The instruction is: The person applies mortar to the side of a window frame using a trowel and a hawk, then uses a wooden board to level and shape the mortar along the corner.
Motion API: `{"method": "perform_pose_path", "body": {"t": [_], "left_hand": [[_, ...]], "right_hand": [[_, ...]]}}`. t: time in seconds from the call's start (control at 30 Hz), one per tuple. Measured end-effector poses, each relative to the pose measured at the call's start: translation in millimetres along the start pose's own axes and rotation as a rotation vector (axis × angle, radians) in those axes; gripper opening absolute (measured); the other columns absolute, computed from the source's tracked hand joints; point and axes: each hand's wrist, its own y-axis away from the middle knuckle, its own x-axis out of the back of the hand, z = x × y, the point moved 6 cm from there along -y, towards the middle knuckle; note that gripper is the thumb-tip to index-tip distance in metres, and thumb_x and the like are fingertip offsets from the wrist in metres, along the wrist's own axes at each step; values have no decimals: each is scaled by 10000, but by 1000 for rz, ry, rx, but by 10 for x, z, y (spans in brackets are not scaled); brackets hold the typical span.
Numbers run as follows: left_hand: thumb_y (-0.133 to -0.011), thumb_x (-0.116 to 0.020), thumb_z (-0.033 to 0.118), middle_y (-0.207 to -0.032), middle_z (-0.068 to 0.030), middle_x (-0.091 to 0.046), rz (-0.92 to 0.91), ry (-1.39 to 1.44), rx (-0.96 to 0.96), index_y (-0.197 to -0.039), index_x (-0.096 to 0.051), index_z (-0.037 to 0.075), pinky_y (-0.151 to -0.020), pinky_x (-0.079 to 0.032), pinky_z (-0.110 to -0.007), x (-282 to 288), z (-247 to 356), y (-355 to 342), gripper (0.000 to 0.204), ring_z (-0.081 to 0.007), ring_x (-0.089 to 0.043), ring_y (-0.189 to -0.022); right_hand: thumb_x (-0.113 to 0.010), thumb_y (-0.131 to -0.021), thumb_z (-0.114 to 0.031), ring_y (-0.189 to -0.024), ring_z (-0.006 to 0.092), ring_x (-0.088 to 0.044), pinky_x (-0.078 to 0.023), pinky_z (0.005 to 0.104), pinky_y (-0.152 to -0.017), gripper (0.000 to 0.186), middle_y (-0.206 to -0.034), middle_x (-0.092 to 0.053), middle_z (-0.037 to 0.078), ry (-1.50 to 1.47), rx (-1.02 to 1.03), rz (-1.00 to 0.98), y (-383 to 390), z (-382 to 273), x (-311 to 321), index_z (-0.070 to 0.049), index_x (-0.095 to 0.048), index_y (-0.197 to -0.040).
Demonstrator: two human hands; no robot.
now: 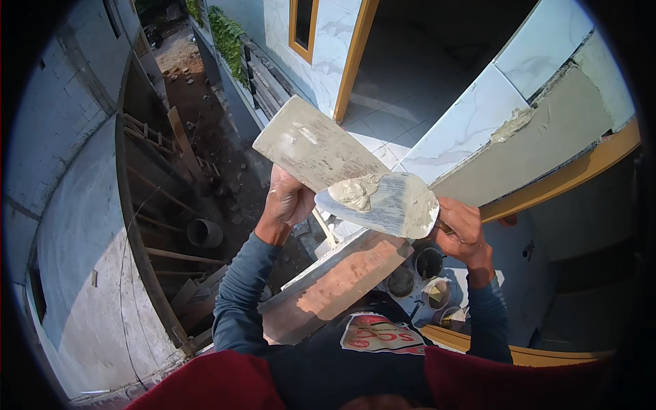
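Grey, mortar-smeared rectangular board (304, 145), likely stiff, sits in my left hand (290, 198), fingers curled underneath; my closed right hand (460, 231) holds an overlapping rounded steel trowel (391, 208), best gripped by its hidden handle; its pale mortar lump (355, 195) looks soft.

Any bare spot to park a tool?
Floor tiles between yellow doorframe and marbled wall; reddish ledge, between left sleeve and containers, looks bare too. Crowded: those containers near right sleeve; left hand's float and right hand's trowel overlap in view.
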Motion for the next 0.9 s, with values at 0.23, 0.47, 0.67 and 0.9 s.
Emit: {"method": "perform_pose_path", "body": {"t": [0.23,0.47,0.67,0.9], "left_hand": [[-893,-590,-99,-1445,-172,-486,-137,67,366,-1507,-290,48,-1094,-477,-478,-123,-378,103,699,-280,-542,-1305],[-817,-704,-24,-1412,-132,-511,-216,-273,487,-1491,-304,-10,-1056,-483,-362,-410,-458,104,784,-204,-559,-1241],[-851,-579,-13,-1327,-171,-565,28,-78,401,-1464,-323,-39,-960,-560,-395,-115,-350,50,665,-230,-660,-1108],[-836,-481,33,-1231,-191,-629,127,173,416,-1405,-450,-44,-873,-581,-388,-18,-281,-1,575,-259,-690,-1015]], "right_hand": [[-817,-611,33,-797,344,-710,-580,379,-664,368,-999,-702,210,-9,75,90,-309,0,8,36,-652,-939],[-839,-658,28,-796,341,-711,-571,369,-655,340,-995,-702,215,35,61,176,-317,44,-82,47,-637,-930],[-843,-728,22,-773,249,-692,-536,306,-679,388,-974,-709,163,-29,11,237,-134,103,32,61,-667,-1071],[-815,-790,-66,-762,194,-683,-528,292,-649,349,-934,-704,155,-237,-91,-13,-136,-96,150,85,-658,-1063]]}}
